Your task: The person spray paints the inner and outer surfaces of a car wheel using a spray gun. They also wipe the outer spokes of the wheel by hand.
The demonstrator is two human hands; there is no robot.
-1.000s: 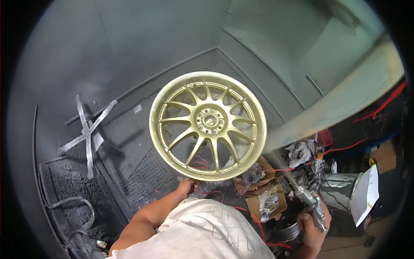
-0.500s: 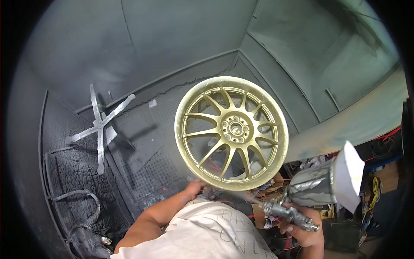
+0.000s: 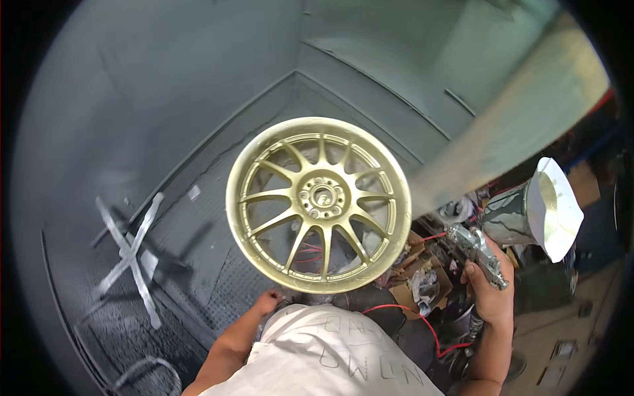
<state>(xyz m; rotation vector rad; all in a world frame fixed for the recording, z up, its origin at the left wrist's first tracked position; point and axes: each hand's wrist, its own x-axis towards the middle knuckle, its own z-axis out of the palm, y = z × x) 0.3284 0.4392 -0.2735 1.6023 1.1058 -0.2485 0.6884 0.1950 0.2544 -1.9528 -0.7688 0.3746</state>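
Observation:
A gold multi-spoke wheel rim (image 3: 323,278) faces me at the middle of the view, above the floor; what supports it is hidden. On the right, my right hand (image 3: 492,284) is wrapped round a metal spray gun (image 3: 477,249), with its nozzle toward the wheel's right side. On the gun sits a paint-streaked cup (image 3: 507,216), topped by a white paper collar (image 3: 556,210). My left hand (image 3: 269,301) is low beside the wheel's bottom edge, its fingers curled. Whatever those fingers hold, if anything, is too small to make out.
At the left stands a paint-crusted cross-shaped stand (image 3: 134,254). Grey booth walls (image 3: 198,72) rise behind the wheel. A red hose (image 3: 429,323) runs along the lower right, near a cardboard box (image 3: 441,290) and clutter. A pale panel (image 3: 502,125) slants across the right.
My right hand has moved up and to the right with the spray gun, away from the wheel's lower edge. The view has turned right, shifting the wheel and stand left.

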